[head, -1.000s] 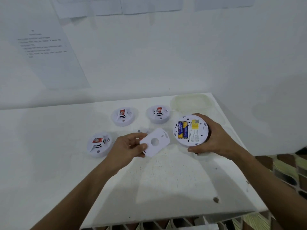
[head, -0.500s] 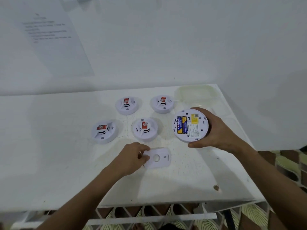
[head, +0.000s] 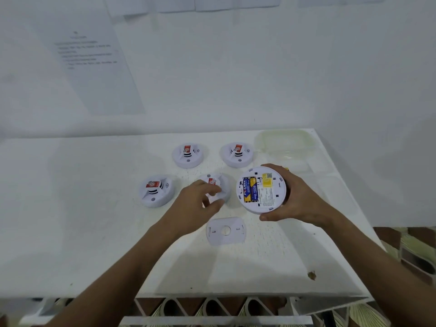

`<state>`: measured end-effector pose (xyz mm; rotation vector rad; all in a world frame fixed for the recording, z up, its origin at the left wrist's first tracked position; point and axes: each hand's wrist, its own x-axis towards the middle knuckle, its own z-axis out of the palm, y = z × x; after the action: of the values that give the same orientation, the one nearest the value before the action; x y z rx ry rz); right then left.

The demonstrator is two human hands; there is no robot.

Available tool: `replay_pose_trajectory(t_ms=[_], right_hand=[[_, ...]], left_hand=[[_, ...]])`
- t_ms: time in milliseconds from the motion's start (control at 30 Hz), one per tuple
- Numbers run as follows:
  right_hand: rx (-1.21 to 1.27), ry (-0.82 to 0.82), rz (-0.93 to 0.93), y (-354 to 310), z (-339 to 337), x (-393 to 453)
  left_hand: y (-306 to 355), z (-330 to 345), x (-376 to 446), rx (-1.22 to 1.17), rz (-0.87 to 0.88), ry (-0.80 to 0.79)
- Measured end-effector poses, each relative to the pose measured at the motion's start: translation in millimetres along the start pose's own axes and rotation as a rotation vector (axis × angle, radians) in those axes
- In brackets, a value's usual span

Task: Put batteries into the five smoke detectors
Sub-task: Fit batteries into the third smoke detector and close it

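Observation:
My right hand (head: 299,199) grips a white smoke detector (head: 260,190) tilted underside-up above the table, with two blue-and-yellow batteries (head: 249,189) seated in its open compartment. Its flat white back plate (head: 225,230) lies loose on the table below my hands. My left hand (head: 195,204) curls its fingers and thumb round the near edge of the middle detector (head: 224,185), which sits face-up. Three more detectors with red stickers rest face-up: back left (head: 187,155), back right (head: 237,154) and far left (head: 155,191).
A translucent plastic container (head: 285,143) stands at the back right corner of the white table (head: 94,220). A small brown speck (head: 312,275) lies near the front right edge. Paper sheets hang on the wall behind.
My left hand set the back plate down on the table, let it go, and moved up onto the middle detector. My right hand kept holding the battery-filled detector.

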<state>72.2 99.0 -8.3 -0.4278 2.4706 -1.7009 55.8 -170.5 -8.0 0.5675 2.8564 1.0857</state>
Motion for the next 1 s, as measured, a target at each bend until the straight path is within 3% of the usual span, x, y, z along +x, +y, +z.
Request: replay_pose_trajectory(t_ms=[100,300,1000], right_hand=[[0.017,-0.001,-0.011,-4,1,4],[0.031,0.003,-0.033,-9,1,11],[0.012,0.058,-0.066,-3,5,22]], left_hand=[[19,-15,13,-0.084,0.065,0.045],[43,-27,35,-0.123,0.14,-0.095],[58,-35,54,0.129,0.153,-0.232]])
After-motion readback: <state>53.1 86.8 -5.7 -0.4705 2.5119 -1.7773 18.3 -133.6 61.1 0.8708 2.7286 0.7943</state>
